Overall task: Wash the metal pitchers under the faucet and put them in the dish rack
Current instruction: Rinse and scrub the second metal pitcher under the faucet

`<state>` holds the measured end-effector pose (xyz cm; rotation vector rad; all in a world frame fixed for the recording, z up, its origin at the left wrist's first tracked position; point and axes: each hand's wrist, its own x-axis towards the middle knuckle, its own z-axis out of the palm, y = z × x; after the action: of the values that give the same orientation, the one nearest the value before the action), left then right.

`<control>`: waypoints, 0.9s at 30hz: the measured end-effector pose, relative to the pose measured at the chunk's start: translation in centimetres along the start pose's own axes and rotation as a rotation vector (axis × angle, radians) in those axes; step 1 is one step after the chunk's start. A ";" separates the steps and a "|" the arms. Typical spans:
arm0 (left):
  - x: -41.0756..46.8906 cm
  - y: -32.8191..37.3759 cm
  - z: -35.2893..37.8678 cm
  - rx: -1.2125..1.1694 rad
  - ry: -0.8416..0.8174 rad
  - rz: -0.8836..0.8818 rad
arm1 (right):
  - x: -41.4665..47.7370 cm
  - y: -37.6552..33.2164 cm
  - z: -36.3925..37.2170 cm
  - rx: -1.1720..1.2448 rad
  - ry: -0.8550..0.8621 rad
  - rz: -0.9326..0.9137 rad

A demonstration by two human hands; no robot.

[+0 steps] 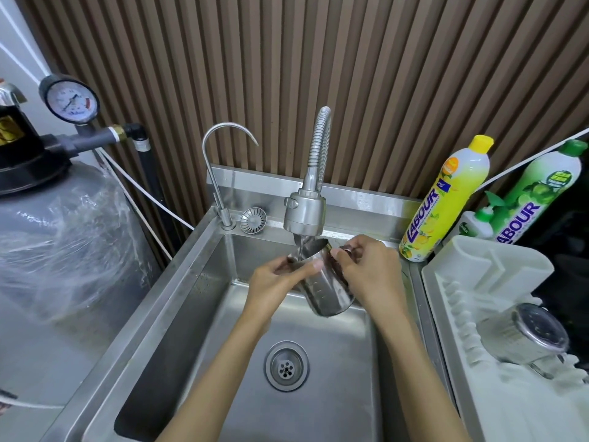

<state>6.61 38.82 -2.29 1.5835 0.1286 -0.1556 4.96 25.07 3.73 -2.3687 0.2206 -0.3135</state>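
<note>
Over the sink (191,298), fingers of the left hand (274,279) and right hand (366,266) are curled round a metal pitcher (328,288), which is held tilted under the running faucet (304,215), mouth raised to the stream, base slanted down toward the person; a second pitcher (510,339) is laid sideways in the dish rack (497,266).

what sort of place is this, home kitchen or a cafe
Probably a dishwashing corner of a kitchen, home or small café; I cannot tell which. Signs: a steel sink with a running faucet, soap bottles beside a dish rack, and a pitcher held under the water.
</note>
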 end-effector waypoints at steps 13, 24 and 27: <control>-0.5 2.8 -0.5 0.290 0.246 0.558 | -0.2 2.9 5.7 1.260 -0.302 0.216; -0.4 2.6 -1.0 0.523 0.314 0.244 | 0.7 1.7 2.7 0.728 -0.270 0.350; -0.4 2.4 -0.5 0.276 0.225 0.104 | 1.6 0.6 0.4 0.488 -0.242 0.302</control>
<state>6.67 39.27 0.15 1.8769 0.2067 0.0907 6.59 24.52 3.27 -1.8370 0.3387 0.0626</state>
